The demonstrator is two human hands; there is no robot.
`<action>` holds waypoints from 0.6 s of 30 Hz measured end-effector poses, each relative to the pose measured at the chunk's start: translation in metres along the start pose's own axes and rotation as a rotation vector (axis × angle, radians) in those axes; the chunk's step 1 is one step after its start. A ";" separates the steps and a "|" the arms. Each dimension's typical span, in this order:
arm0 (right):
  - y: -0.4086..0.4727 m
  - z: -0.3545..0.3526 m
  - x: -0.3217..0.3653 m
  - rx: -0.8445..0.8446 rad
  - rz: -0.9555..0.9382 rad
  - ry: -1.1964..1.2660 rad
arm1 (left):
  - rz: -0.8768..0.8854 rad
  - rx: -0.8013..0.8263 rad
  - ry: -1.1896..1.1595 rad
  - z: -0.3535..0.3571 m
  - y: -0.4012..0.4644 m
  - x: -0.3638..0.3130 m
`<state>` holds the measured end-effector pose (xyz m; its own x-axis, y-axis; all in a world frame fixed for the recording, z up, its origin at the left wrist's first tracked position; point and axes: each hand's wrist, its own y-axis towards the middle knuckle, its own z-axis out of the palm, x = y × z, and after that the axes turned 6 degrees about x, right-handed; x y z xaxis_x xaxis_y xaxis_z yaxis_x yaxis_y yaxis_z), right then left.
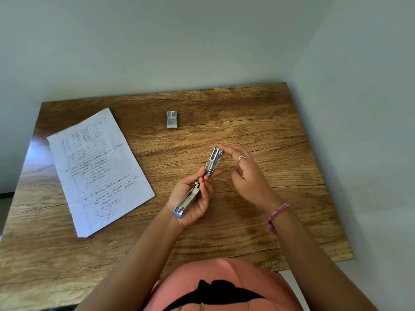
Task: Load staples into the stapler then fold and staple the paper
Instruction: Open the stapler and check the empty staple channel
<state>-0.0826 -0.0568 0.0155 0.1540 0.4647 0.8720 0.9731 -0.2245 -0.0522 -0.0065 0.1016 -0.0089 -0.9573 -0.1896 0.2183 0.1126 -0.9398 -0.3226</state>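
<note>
One silver stapler point(197, 187), seemingly open, left hand point(195, 198)

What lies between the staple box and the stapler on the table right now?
Nothing: in the head view, only bare wooden table separates the staple box from the stapler, held by the left hand.

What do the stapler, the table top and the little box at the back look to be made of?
Stapler: bare metal, judging by its bright silver sheen, with a blue, probably plastic, end cap. Table: wood or wood-look laminate, with printed-looking grain and a faint gloss. Box: likely thin card, grey and matte, bearing a barcode.
</note>
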 end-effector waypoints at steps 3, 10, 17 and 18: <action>-0.001 0.001 -0.001 -0.014 0.016 0.023 | 0.024 -0.017 0.009 0.002 0.000 0.001; -0.001 0.004 -0.003 -0.029 0.006 0.028 | 0.053 -0.040 0.079 0.002 0.000 0.002; 0.001 0.003 -0.002 -0.006 0.012 -0.022 | 0.081 -0.068 0.201 0.004 -0.001 0.004; 0.001 0.003 -0.001 0.026 0.007 -0.052 | 0.088 -0.070 0.208 0.004 -0.001 0.004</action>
<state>-0.0810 -0.0555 0.0131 0.1690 0.5069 0.8452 0.9760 -0.2058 -0.0717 -0.0093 0.1006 -0.0038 -0.9796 -0.2007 -0.0056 0.1864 -0.8987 -0.3970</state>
